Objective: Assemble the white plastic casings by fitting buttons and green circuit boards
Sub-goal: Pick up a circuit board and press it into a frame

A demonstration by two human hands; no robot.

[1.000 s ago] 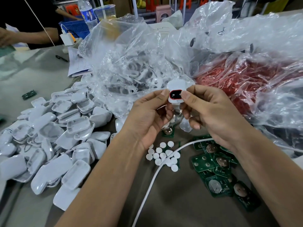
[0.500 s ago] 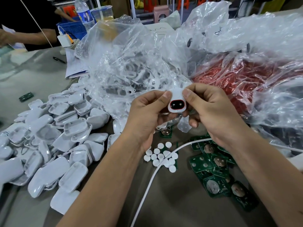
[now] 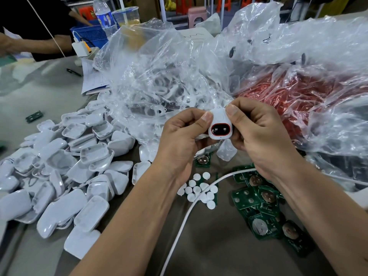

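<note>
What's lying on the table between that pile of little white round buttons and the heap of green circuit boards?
In the head view, a white cable curves across the table between the buttons and the circuit boards, overlapping the buttons' edge.

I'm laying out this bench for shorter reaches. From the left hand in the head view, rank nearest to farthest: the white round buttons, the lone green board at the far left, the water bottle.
1. White round buttons: just below the left hand.
2. Lone green board: far left on the table.
3. Water bottle: at the table's back edge, upper left.

Casing (image 3: pixel 220 126) sides behind thumbs
</note>
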